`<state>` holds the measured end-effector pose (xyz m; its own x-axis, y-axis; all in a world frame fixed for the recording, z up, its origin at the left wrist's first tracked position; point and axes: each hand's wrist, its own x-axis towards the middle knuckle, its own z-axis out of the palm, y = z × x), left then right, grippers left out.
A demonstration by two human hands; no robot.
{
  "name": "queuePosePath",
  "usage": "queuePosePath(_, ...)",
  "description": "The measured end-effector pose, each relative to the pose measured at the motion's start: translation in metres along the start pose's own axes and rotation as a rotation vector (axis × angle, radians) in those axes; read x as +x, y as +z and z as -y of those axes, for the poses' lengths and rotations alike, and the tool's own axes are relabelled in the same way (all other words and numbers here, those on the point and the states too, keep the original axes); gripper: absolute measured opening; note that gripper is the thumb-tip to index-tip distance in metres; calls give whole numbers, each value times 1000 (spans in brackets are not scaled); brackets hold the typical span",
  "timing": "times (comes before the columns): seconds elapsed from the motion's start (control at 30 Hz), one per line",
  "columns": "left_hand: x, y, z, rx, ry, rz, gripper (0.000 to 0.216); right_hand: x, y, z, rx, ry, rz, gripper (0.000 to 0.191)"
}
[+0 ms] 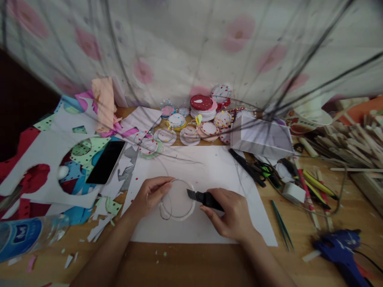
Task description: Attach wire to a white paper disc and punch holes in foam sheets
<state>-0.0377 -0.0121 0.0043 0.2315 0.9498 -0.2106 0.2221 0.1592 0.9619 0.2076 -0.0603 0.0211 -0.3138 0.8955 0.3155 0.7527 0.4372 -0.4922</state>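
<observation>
A pale round disc point(178, 199) with a thin wire-like ring along its edge lies on a large white sheet of paper point(215, 235). My left hand point(152, 193) pinches the upper left of the disc's rim between thumb and fingers. A small thin loop point(165, 210) overlaps the disc's lower left side. In my right hand point(231, 211) is a black utility knife point(209, 199), its blade pointing left over the right part of the disc. Whether the blade touches the disc, I cannot tell.
Behind the sheet stand several small decorated paper hats point(209, 129) and a white box point(263, 137). Paper scraps, a phone point(107, 162) and a plastic bottle point(32, 235) crowd the left. To the right are tweezers point(281, 225), pliers point(318, 185), a blue glue gun point(339, 247) and wooden sticks point(350, 139).
</observation>
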Motion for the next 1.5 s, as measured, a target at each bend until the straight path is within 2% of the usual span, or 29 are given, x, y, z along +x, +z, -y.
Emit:
queuePosePath(0.27, 2, -1, 5, -35, 1, 17, 34, 0, -1, -1, -27, 24, 7, 32)
queuePosePath(0.67, 2, -1, 1, -79, 24, -62, 27, -2, -1, -9, -33, 110, -12, 32)
queuePosePath(0.77, 2, -2, 2, -69, 24, -34, 30, 0, -3, -5, 113, 192, 18, 30)
queuePosePath(0.93, 0, 3, 1, -15, 27, 3, 29, 5, -9, -1, 574, 546, 12, 31)
queuePosePath(1.03, -3, 8, -2, 29, 16, 51, 28, 6, -8, 3, 857, 675, 75, 29)
queuePosePath(1.17, -5, 14, -9, 20, 15, 133, 26, 7, 0, 13, 946, 705, 185, 31)
queuePosePath(1.33, -7, 16, -12, 57, 13, 168, 27, 6, 3, 19, 1044, 756, 211, 27)
queuePosePath(1.5, -7, 14, -9, 22, 15, 213, 27, 4, 1, 15, 1172, 717, 259, 30)
